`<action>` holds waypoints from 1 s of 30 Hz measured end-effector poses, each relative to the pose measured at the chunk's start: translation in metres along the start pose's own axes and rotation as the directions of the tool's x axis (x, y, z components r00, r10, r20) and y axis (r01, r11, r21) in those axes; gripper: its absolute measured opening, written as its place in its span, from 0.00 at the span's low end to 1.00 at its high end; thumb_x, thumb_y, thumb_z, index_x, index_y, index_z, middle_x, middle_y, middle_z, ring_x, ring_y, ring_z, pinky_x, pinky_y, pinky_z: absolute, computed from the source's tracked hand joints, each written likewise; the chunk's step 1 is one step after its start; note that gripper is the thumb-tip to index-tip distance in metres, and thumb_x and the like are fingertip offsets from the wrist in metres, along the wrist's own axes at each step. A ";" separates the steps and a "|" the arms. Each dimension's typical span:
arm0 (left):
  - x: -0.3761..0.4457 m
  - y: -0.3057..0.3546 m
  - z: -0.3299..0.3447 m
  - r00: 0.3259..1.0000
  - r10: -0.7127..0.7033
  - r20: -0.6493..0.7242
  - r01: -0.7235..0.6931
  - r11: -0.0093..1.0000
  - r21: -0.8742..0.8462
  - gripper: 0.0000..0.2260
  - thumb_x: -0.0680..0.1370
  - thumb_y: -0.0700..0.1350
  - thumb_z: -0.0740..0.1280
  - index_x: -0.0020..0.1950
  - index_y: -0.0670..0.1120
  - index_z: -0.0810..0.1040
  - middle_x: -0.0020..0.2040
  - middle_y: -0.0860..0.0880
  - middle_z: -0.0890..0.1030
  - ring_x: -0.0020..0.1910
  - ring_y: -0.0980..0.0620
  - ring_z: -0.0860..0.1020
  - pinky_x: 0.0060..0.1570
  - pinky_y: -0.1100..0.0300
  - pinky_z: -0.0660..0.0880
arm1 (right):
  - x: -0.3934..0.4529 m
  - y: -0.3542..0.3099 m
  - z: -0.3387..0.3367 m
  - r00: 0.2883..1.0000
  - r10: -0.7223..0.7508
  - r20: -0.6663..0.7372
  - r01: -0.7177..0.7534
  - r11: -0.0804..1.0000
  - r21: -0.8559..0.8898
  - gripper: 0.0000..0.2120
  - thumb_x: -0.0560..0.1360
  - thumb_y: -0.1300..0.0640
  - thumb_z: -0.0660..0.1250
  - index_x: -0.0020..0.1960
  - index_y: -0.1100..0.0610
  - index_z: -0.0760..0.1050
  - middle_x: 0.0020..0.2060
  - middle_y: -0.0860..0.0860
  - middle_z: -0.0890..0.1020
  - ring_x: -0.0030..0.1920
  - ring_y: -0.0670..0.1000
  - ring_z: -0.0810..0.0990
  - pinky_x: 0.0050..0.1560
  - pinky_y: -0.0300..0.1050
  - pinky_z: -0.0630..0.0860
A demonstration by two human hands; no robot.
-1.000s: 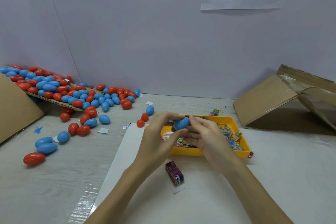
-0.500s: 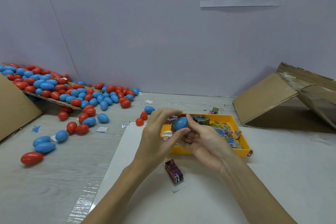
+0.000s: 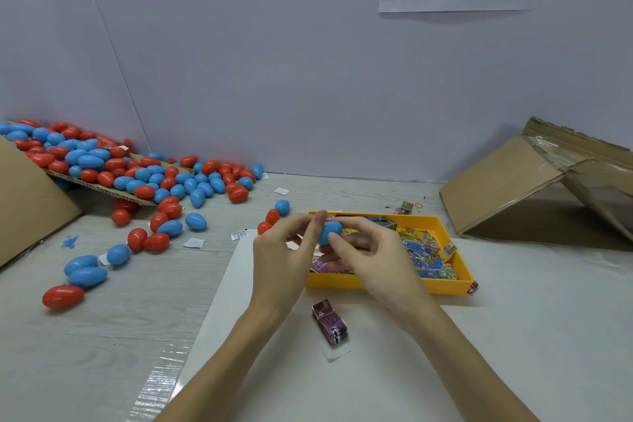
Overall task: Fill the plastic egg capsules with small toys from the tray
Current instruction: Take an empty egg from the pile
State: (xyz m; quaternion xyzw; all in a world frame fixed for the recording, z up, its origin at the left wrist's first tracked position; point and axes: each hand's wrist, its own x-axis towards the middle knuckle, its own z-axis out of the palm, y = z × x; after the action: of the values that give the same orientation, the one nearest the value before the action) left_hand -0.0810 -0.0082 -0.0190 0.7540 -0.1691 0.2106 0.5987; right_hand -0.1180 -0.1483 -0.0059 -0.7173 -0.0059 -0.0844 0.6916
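Observation:
A blue egg capsule [image 3: 331,232] is held above the left end of the yellow tray [image 3: 445,286]. My left hand [image 3: 286,259] pinches it from the left with thumb and forefinger. From the right, my right hand [image 3: 368,255] grips it with thumb and fingertips. The tray holds several small colourful toy packets [image 3: 426,255]. Whether the capsule holds a toy cannot be seen. One purple toy packet [image 3: 331,321] lies on the white sheet in front of the tray.
Many red and blue egg capsules [image 3: 150,181] spill from a cardboard flap [image 3: 102,189] at the left onto the table. A tilted cardboard box [image 3: 534,188] stands at the right. Small paper slips [image 3: 194,242] lie among the eggs.
Both hands kept the blue egg between them and turned it slightly. The right hand's fingers shifted from under the egg to its right side.

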 end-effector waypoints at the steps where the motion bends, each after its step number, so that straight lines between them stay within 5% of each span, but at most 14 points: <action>1: 0.000 0.001 0.000 1.000 -0.014 -0.005 0.014 1.000 -0.002 0.12 0.81 0.56 0.65 0.51 0.52 0.86 0.42 0.58 0.85 0.44 0.56 0.82 0.42 0.66 0.75 | 0.000 -0.001 0.000 1.000 0.008 -0.010 -0.007 1.000 0.017 0.12 0.79 0.59 0.71 0.62 0.56 0.80 0.44 0.53 0.89 0.45 0.51 0.89 0.44 0.41 0.84; 5: 0.002 0.003 -0.004 0.982 0.030 0.188 -0.005 0.992 -0.130 0.14 0.87 0.52 0.57 0.69 0.55 0.77 0.53 0.54 0.81 0.54 0.52 0.81 0.52 0.64 0.77 | 0.002 -0.003 -0.004 0.997 0.077 -0.008 -0.073 0.969 0.234 0.13 0.78 0.54 0.73 0.57 0.62 0.80 0.44 0.58 0.88 0.46 0.57 0.89 0.41 0.41 0.84; 8: 0.003 0.000 -0.009 0.913 0.201 0.356 -0.182 0.980 -0.086 0.12 0.84 0.43 0.65 0.67 0.51 0.77 0.59 0.54 0.79 0.61 0.48 0.79 0.57 0.62 0.77 | 0.003 -0.002 -0.005 0.998 0.055 -0.030 -0.049 0.984 0.171 0.18 0.75 0.47 0.73 0.52 0.63 0.81 0.40 0.59 0.88 0.41 0.58 0.88 0.35 0.41 0.82; 13: 0.010 -0.003 -0.011 0.971 0.049 0.233 -0.001 0.980 -0.201 0.07 0.84 0.41 0.66 0.60 0.49 0.80 0.47 0.52 0.84 0.43 0.54 0.83 0.46 0.63 0.79 | 0.005 0.001 -0.007 0.998 0.039 -0.040 -0.035 0.993 0.113 0.21 0.85 0.47 0.60 0.49 0.64 0.81 0.37 0.59 0.87 0.37 0.57 0.87 0.26 0.40 0.78; 15: 0.016 -0.005 -0.015 0.987 -0.066 0.149 0.097 0.971 -0.216 0.08 0.86 0.46 0.62 0.57 0.49 0.81 0.40 0.47 0.83 0.36 0.52 0.81 0.40 0.62 0.79 | 0.006 0.006 -0.011 0.990 -0.111 -0.090 0.098 0.986 -0.137 0.13 0.85 0.54 0.63 0.50 0.59 0.82 0.40 0.53 0.87 0.42 0.51 0.87 0.31 0.37 0.78; 17: 0.020 -0.007 -0.020 0.973 -0.183 0.138 0.213 0.945 -0.248 0.12 0.86 0.52 0.60 0.54 0.49 0.82 0.37 0.44 0.82 0.33 0.52 0.80 0.35 0.62 0.79 | 0.006 0.012 -0.015 0.962 -0.271 -0.042 0.211 0.830 -0.517 0.06 0.82 0.57 0.67 0.52 0.53 0.83 0.44 0.44 0.85 0.47 0.42 0.83 0.42 0.31 0.77; 19: 0.023 -0.009 -0.023 0.953 -0.273 0.133 0.300 0.912 -0.279 0.15 0.85 0.55 0.60 0.53 0.48 0.83 0.36 0.44 0.83 0.31 0.50 0.80 0.32 0.61 0.79 | 0.007 0.017 -0.015 0.955 -0.290 0.062 0.248 0.668 -0.702 0.07 0.81 0.59 0.69 0.54 0.51 0.85 0.48 0.42 0.83 0.49 0.40 0.79 0.50 0.29 0.73; 22: 0.025 -0.011 -0.024 0.929 -0.353 0.109 0.369 0.879 -0.302 0.16 0.85 0.55 0.60 0.54 0.46 0.82 0.36 0.45 0.84 0.31 0.51 0.80 0.33 0.62 0.80 | 0.010 0.022 -0.014 0.968 -0.235 0.093 0.221 0.611 -0.760 0.06 0.80 0.56 0.70 0.54 0.51 0.86 0.49 0.46 0.84 0.52 0.45 0.78 0.56 0.41 0.76; 25: 0.024 -0.014 -0.023 0.921 -0.377 0.102 0.389 0.869 -0.305 0.16 0.85 0.55 0.61 0.55 0.46 0.82 0.35 0.46 0.84 0.31 0.52 0.81 0.34 0.63 0.80 | 0.012 0.024 -0.010 0.979 -0.157 0.130 0.199 0.603 -0.772 0.15 0.82 0.41 0.63 0.53 0.46 0.86 0.49 0.45 0.83 0.54 0.49 0.74 0.56 0.48 0.73; 30: 0.023 -0.013 -0.023 0.915 -0.388 0.108 0.402 0.864 -0.302 0.15 0.85 0.55 0.61 0.53 0.46 0.82 0.35 0.47 0.84 0.31 0.52 0.81 0.34 0.64 0.80 | 0.012 0.030 -0.004 0.980 -0.136 0.143 0.196 0.589 -0.784 0.24 0.82 0.36 0.56 0.52 0.47 0.87 0.48 0.44 0.84 0.54 0.46 0.72 0.53 0.46 0.72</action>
State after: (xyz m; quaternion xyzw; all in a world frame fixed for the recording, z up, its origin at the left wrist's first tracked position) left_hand -0.0571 0.0171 -0.0137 0.6706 -0.0559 0.0371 0.7388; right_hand -0.1024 -0.1546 -0.0343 -0.9480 -0.0581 -0.1180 0.2899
